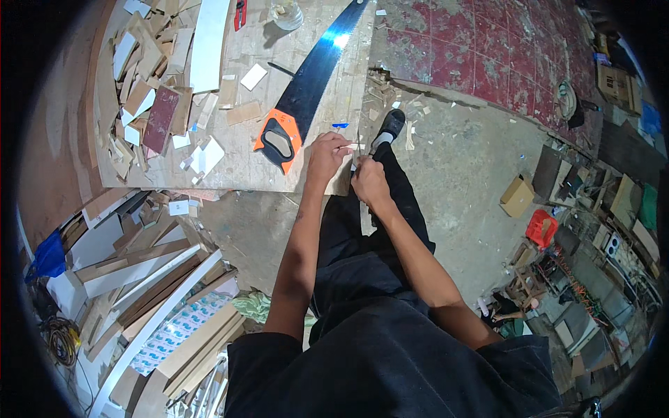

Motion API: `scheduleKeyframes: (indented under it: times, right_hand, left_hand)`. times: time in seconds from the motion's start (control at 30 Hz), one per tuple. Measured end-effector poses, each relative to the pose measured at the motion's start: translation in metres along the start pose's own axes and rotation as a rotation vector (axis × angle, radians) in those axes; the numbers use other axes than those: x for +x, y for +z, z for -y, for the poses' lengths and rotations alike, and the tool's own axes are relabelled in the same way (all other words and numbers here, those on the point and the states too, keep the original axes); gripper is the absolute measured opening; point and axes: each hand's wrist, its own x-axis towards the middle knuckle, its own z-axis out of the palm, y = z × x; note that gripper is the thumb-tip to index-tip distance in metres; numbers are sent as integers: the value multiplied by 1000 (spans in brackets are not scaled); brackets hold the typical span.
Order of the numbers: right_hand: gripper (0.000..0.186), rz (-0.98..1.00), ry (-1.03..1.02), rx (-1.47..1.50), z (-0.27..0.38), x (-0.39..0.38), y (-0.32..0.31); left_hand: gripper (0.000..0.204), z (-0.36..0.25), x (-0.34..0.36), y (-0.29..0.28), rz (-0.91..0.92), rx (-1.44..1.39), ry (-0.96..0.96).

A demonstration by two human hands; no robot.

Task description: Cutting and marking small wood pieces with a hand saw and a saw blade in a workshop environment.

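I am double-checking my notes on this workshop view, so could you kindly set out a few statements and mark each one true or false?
1. The handsaw lies on the table. True.
2. The left hand grips the saw's handle. False: it is off the saw, with its fingertips at a thin pale strip.
3. A see-through container stands on the table. True.
4. The red tool at the top lies to the right of that container. False: it lies to the left.
5. The saw's handle is plain green. False: it is orange and black.
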Motion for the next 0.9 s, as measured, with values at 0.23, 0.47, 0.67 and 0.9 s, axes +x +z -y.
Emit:
scheduleKeyframes:
  times: [0.23, 0.47, 0.67, 0.9]
  right_hand:
    - [27, -53, 13, 76, -15, -1, 12]
    - [17, 115, 55, 54, -21, 24, -21]
    - [19, 85, 134, 212, -4, 5, -37]
    - [20, -36, 30, 25, -5, 6, -10]
  left_hand:
    - [19, -11, 4, 3, 39, 108, -34]
    - [19, -4, 12, -3, 108, 216, 212]
    - [16, -5, 13, 3, 42, 123, 3]
    - [13, -2, 20, 2, 48, 122, 43]
